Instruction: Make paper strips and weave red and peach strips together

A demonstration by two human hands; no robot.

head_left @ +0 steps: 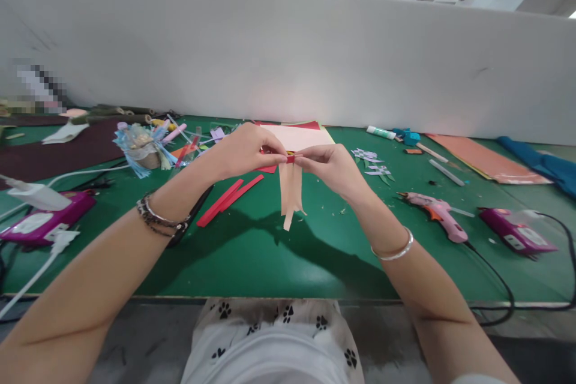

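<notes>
Both hands meet above the middle of the green table. My left hand (245,151) pinches the left end of a small red paper band (290,159) between thumb and fingers. At its other end, my right hand (332,169) pinches the same band. From the band hang several peach paper strips (291,189), with uneven lower ends; one strip reaches lower than the others. Fingertips cover part of the band. Loose red paper strips (229,200) lie on the table below my left hand. Behind both hands are stacked pink and red paper sheets (294,137).
A pink glue gun (438,215) lies at right, near a purple power strip (517,231). At left are another purple power strip (49,219) and a bundle with blue paper fringes (144,144). Checkered woven paper pieces (366,156) lie right of my hands. A white partition (288,54) stands behind.
</notes>
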